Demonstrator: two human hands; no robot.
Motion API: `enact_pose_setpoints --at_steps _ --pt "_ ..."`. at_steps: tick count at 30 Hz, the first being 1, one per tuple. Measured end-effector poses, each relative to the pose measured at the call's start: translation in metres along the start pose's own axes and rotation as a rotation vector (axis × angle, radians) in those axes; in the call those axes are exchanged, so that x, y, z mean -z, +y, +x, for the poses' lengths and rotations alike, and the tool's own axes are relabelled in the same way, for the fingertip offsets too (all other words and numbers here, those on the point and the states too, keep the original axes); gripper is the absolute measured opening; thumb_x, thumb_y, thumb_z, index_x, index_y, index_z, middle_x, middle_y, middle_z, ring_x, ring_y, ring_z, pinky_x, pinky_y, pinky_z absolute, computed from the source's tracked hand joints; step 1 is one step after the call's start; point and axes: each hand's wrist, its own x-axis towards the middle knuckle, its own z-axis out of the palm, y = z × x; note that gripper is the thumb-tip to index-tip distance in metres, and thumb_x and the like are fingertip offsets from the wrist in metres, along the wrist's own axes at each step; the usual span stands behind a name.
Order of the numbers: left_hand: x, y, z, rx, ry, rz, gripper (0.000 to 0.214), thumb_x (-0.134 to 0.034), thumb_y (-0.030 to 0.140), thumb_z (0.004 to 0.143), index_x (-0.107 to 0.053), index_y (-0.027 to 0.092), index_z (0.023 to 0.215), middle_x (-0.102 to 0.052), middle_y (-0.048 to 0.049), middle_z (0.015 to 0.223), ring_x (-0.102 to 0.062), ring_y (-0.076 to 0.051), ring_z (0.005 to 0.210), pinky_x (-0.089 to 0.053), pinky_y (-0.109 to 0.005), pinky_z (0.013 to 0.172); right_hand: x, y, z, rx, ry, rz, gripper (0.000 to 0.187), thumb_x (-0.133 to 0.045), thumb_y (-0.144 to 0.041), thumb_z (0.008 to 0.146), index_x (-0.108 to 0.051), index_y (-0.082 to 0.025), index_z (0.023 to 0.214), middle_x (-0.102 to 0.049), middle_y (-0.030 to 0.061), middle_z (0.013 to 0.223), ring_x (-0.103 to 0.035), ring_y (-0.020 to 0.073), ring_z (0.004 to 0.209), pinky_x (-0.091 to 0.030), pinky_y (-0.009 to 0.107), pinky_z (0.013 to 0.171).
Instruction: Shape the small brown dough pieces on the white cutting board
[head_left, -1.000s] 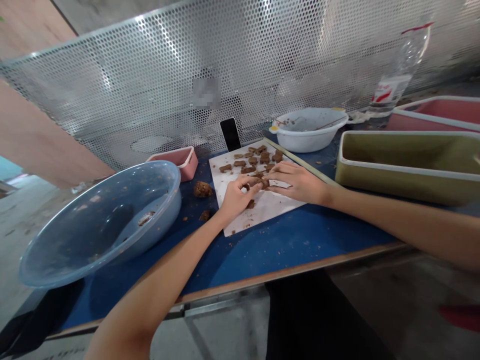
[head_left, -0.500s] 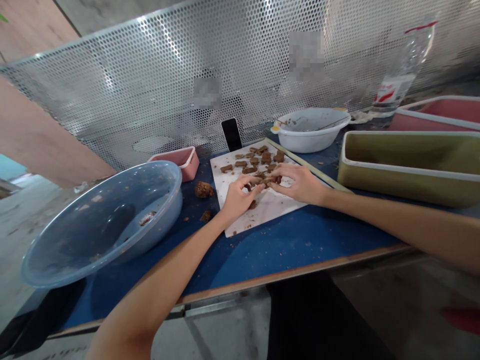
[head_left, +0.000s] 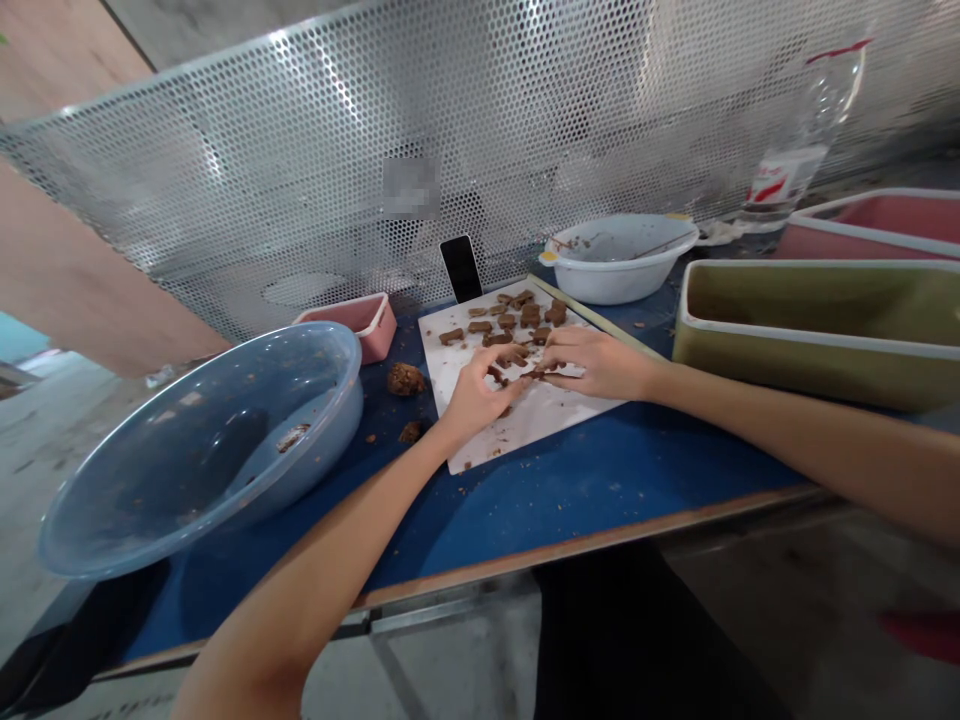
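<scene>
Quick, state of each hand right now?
Left hand: fingers curled at a brown piece; whether closed on it, can't tell.
Right hand: fingers bent there too; grip unclear.

Glossy plastic basin [head_left: 300,480]; rough, matt brown lump [head_left: 406,379].

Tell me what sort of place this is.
Probably a makeshift workspace, though I can't tell whether in a workshop or a home. A crumb-strewn blue table stands before a perforated screen, bearing brown pieces on a white board.
</scene>
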Motion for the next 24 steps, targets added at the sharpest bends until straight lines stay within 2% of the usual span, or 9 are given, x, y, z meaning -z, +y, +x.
enact_pose_setpoints --at_steps 5,9,14,17,24 --pt "0.000 0.002 0.001 0.059 -0.037 0.128 0.036 -0.088 0.049 0.093 -0.081 0.023 0.118 -0.080 -0.0098 0.118 -0.074 -0.026 0.107 -0.061 -0.043 0.099 0.001 -0.003 0.000 0.011 0.002 -0.033 0.019 -0.062 -0.035 0.111 -0.076 -0.024 0.108 -0.073 0.0075 0.100 -0.071 0.0248 0.095 -0.057 0.040 0.087" --pt "0.000 0.002 0.000 0.036 -0.036 0.132 0.029 -0.089 0.042 0.094 -0.083 0.024 0.115 -0.080 -0.0087 0.112 -0.074 -0.025 0.104 -0.062 -0.042 0.096 0.001 -0.005 0.000 -0.009 0.009 -0.017 0.017 -0.064 -0.036 0.110 -0.077 -0.025 0.111 -0.074 0.0076 0.102 -0.071 0.0261 0.096 -0.059 0.043 0.090" --pt "-0.001 0.004 -0.001 0.003 -0.010 0.044 0.055 -0.093 0.047 0.090 -0.071 0.024 0.134 -0.082 -0.0110 0.124 -0.076 -0.028 0.117 -0.057 -0.048 0.110 -0.001 -0.004 -0.002 -0.090 -0.003 0.009 0.029 -0.070 -0.045 0.104 -0.077 -0.024 0.123 -0.076 0.0111 0.115 -0.073 0.0304 0.107 -0.059 0.048 0.099" --pt "0.000 0.007 -0.001 0.051 -0.048 -0.002 0.067 -0.093 0.051 0.089 -0.063 0.024 0.142 -0.081 -0.0131 0.128 -0.079 -0.029 0.118 -0.057 -0.048 0.109 -0.003 -0.004 -0.002 -0.148 -0.041 0.054 0.032 -0.071 -0.046 0.103 -0.076 -0.025 0.127 -0.075 0.0112 0.118 -0.073 0.0310 0.111 -0.060 0.048 0.100" --pt "0.001 0.012 -0.001 0.063 -0.045 0.045 0.066 -0.093 0.048 0.090 -0.062 0.024 0.143 -0.083 -0.0104 0.121 -0.079 -0.029 0.117 -0.058 -0.046 0.106 -0.004 -0.005 -0.001 -0.211 -0.058 0.102 0.033 -0.070 -0.050 0.101 -0.077 -0.023 0.120 -0.075 0.0107 0.110 -0.073 0.0292 0.102 -0.060 0.045 0.092"
